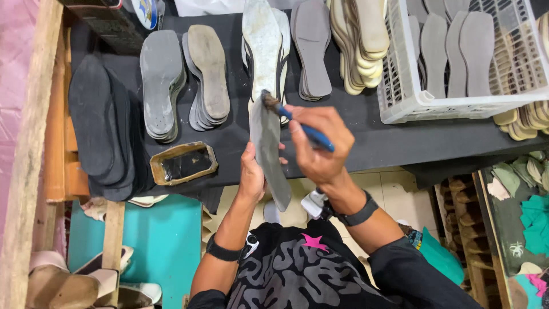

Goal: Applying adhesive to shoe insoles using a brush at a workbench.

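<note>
At the far left of the black surface [377,143] lay a stack of dark insoles [100,126], and just right of it a pile of grey insoles [162,83] and another of grey-brown ones [209,74]. Below these, near the front edge, sat a small rectangular tin [183,163] holding dark glue.

The left hand [251,174] was closed around the lower half of a grey insole [267,151], thumb on one edge and fingers behind, holding it upright and slightly tilted in front of the body, just off the edge of the surface. The right hand [317,149] was just beside it to the right, fingers closed on the blue handle of a brush [297,123]. The brush's dark bristles touched the top end of the held insole. Both wrists wore black bands.

Behind the hands a whitish insole [263,40] lay on a pile, then a stack of grey soles [311,46] and a cream stack [360,43]. Farther right stood a white plastic basket [400,103] with grey insoles upright inside.
</note>
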